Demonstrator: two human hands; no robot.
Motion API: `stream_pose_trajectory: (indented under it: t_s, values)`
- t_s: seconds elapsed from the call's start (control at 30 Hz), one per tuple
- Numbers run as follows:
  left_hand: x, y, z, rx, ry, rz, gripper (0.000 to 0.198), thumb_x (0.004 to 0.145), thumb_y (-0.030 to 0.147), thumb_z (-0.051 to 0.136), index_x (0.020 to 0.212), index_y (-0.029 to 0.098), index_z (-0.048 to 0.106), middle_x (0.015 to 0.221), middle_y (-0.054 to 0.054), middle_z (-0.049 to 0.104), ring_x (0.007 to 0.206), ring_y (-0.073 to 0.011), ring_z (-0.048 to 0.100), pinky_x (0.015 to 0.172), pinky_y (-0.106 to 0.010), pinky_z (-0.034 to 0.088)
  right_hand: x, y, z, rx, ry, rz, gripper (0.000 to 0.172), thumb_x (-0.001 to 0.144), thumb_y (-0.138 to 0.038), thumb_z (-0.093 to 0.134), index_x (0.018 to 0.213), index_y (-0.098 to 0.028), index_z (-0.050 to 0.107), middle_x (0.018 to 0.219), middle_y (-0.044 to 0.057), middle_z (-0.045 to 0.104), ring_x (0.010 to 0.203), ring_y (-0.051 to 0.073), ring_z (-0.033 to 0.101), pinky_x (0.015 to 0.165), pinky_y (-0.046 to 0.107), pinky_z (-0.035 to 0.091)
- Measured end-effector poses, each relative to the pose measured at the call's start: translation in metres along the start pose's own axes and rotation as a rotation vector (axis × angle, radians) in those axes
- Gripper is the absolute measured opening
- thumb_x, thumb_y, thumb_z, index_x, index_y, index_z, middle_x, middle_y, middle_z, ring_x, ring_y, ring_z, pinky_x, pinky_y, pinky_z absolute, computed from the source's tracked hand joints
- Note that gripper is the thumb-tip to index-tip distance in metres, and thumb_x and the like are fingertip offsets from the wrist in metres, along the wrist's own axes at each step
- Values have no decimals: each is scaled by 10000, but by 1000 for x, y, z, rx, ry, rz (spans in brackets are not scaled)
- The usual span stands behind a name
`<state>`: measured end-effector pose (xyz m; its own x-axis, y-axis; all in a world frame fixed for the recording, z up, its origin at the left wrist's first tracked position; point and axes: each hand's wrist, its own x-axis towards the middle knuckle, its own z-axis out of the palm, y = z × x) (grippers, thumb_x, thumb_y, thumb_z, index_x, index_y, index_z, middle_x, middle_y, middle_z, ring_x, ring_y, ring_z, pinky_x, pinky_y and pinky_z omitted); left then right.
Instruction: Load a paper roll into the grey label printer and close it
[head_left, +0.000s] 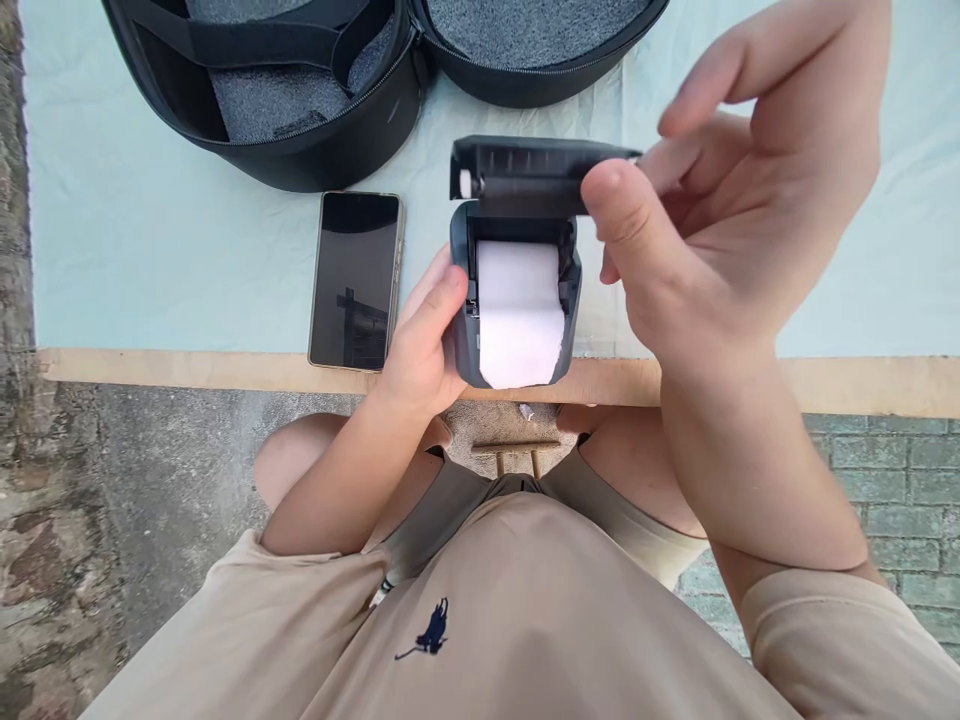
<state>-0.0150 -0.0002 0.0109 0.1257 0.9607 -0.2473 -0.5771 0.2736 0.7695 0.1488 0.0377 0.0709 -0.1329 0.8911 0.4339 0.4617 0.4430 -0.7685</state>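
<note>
A small dark grey receipt printer [466, 350] is held near the table's front edge. White paper [519, 310] lies in its bay, with a ragged end hanging towards me. My left hand [427, 335] grips the printer's left side, thumb on its top edge. Above the bay stands the black printer cover [525, 180], with a roller along it; it looks raised, and whether it is still hinged to the body I cannot tell. My right hand [720, 200] pinches the cover's right end between thumb and fingers, slightly blurred.
A phone [355, 280] lies screen up left of the printer. An open black zip case [322, 150] with grey foam and a strap stands at the back, its lid [525, 85] beside it. The table's wooden edge [187, 367] runs before my lap.
</note>
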Motion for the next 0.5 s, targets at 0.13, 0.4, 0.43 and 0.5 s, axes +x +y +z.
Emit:
stream_pose_trajectory:
  t_s: [0.13,0.4,0.43,0.5]
  values:
    - [1,-1,-1,-40,-10,-8,306,937,444,498,1084,226,655,1140,-44,704,1413,-261,480,1079,-373,514,1,-2,-1,-22,-85,-51,169,937,-238,575,831,-231,445,924,14,564,921,145,663,488,252,417]
    - [-2,-2,2,8,-9,28,301,938,444,539,1127,236,647,1166,-44,691,1375,-255,524,1047,-353,532,5,12,8,-561,-465,-134,163,773,-237,616,932,-271,632,763,-11,659,580,154,498,516,307,251]
    - [-2,-2,3,26,-24,37,290,941,438,540,1122,238,647,1162,-42,693,1377,-251,524,1050,-342,528,5,11,10,-600,-491,-105,158,773,-258,619,928,-272,641,759,0,656,569,156,478,522,307,234]
    - [-2,-1,2,54,-57,49,285,948,433,533,1122,236,644,1155,-41,697,1384,-243,520,1062,-327,519,6,9,12,-626,-553,-13,141,777,-291,637,917,-281,648,755,13,647,562,158,455,553,317,251]
